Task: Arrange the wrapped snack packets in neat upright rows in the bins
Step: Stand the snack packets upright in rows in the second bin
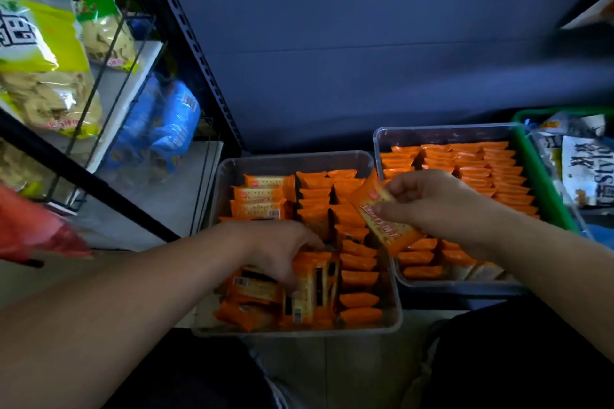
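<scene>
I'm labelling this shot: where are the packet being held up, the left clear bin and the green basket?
held packet (390, 229), head view, on its printed orange face.
left clear bin (299, 161), head view, on its far wall.
green basket (543, 176), head view, on its left rim.

Glossy orange foil-like snack packets (358, 278) fill clear, smooth plastic bins (292, 159); at upper left, a matt black metal rack (196, 43).

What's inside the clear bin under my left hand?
Orange snack packets fill the clear bin: upright rows on its right side, flat ones at the back left, a loose jumble in front. The left hand covers some packets, hiding how those lie.
</scene>
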A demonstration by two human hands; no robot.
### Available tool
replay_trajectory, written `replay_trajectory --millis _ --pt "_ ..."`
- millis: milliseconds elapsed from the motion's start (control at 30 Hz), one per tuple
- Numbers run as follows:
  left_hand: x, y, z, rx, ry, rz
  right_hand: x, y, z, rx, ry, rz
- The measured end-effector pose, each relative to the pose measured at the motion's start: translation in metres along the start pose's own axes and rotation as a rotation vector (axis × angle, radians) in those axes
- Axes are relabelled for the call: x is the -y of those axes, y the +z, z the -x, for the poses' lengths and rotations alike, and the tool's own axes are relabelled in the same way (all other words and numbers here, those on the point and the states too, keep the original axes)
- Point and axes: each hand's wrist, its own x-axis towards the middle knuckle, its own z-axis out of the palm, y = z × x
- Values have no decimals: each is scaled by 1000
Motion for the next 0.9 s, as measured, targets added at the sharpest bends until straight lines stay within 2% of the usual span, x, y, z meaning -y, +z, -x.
replay_trajectory --millis 300,433,633,800,900 --pt "4 12 -20 86 -75 121 4 5 -15 24 38 30" --pt "-1 9 -20 107 -69 33 7 3 -19 29 37 2" --pt "-7 2 -6 120 -56 183 3 4 -20 38 30 44" --pt "-11 -17 25 -19 -81 226 9 -4 -22 4 -15 18" --pt "-1 -30 44 -243 -101 339 12 -10 -24 -60 -29 6"
